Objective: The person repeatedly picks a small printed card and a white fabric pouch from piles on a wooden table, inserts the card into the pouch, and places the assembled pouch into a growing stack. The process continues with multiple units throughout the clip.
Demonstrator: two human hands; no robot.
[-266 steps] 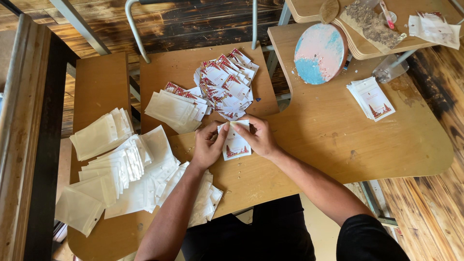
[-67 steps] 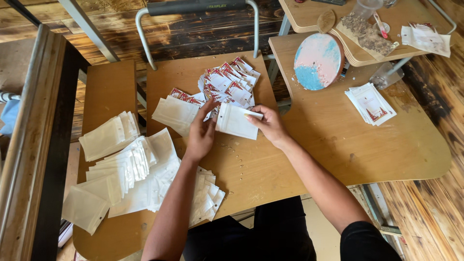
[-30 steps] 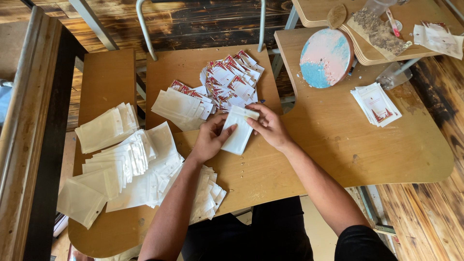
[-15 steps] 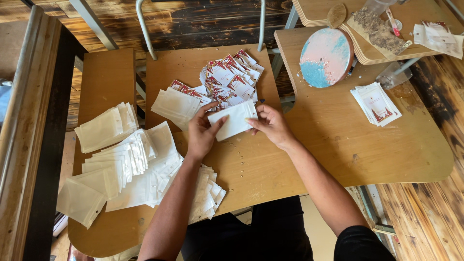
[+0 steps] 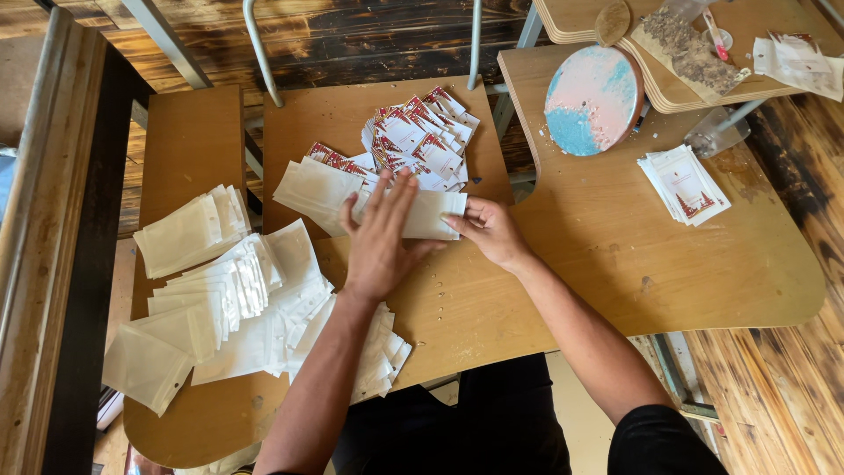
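The left hand (image 5: 380,237) lies flat, fingers spread, pressing down on a small translucent white plastic pouch (image 5: 431,214) that rests on the light-brown wooden tabletop (image 5: 580,264) — its palm covers the pouch's left part. The right hand (image 5: 489,230) pinches the pouch's right end between thumb and fingers, holding it steady. Just behind the pouch sits a loose pile of red-and-white printed cards (image 5: 418,141), and beside that a short stack of empty pouches (image 5: 312,186). More pouches lie fanned out in heaps at the left (image 5: 220,290), and a small stack of white printed cards (image 5: 684,180) sits well apart to the right, near a round pink-and-blue disc (image 5: 591,99). By the look of it, this is the smoothing or sealing step on one pouch — the next move would call for an even press along the pouch's length while the right-hand pinch keeps it from sliding.
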